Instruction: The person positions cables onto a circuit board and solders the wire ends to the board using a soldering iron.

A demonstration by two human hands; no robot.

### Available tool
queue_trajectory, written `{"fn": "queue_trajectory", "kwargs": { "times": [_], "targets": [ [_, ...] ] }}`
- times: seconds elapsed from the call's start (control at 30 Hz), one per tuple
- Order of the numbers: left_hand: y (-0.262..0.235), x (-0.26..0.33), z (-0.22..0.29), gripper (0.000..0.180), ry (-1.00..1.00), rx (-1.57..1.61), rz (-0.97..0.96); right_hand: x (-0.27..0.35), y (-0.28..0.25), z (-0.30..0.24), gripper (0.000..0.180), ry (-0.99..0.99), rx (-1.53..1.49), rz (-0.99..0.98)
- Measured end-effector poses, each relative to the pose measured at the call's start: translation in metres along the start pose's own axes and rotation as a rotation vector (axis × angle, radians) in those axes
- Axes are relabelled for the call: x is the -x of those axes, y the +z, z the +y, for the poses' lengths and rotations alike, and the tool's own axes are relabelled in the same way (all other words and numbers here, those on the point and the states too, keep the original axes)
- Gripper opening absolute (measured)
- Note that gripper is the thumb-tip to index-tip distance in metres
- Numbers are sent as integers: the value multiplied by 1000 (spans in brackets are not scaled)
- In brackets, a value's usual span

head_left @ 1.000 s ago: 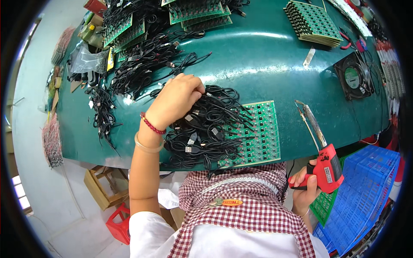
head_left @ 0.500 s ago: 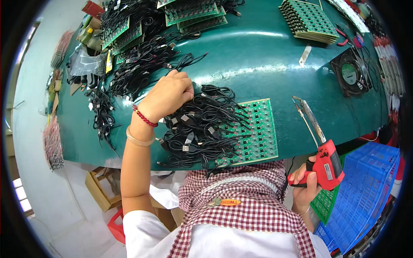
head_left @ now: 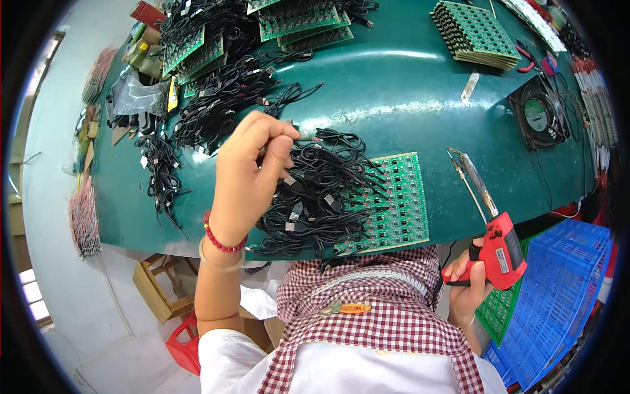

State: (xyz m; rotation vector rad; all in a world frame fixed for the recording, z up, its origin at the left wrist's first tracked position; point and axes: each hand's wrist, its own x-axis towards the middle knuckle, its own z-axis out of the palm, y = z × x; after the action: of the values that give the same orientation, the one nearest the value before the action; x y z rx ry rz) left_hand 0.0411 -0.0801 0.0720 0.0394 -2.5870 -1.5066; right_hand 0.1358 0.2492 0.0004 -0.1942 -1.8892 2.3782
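My left hand (head_left: 252, 167) is at the left edge of a pile of black USB cables (head_left: 315, 190). Its thumb and index finger pinch a black cable, whose thin end seems to stick out to the right of the fingertips; the hand hides most of it. The pile lies over the left part of a green circuit board panel (head_left: 400, 203) at the table's near edge. In my right hand (head_left: 469, 282) is a red and black soldering gun (head_left: 502, 253), gripped by its handle. Its long metal tip points up and away, to the right of the panel and apart from it.
More black cables (head_left: 223, 98) and green boards (head_left: 308, 23) are heaped at the far left of the green table (head_left: 394, 92). A stack of boards (head_left: 476, 33) stands far right, near a black fan (head_left: 538, 111). Blue crates (head_left: 558, 289) stand right of me.
My left hand has turned and drawn slightly toward me, its thumb and index finger now showing in a pinch. The right hand and soldering gun have hardly moved.
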Motion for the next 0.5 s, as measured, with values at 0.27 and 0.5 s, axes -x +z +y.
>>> {"fn": "queue_trajectory", "kwargs": {
  "times": [0.27,0.5],
  "targets": [
    [36,34,24,42,155,-230,-231,5,5,6,43,29,13,-38],
    [67,33,17,34,152,-125,-288,11,-4,5,42,30,36,-72]
  ]
}}
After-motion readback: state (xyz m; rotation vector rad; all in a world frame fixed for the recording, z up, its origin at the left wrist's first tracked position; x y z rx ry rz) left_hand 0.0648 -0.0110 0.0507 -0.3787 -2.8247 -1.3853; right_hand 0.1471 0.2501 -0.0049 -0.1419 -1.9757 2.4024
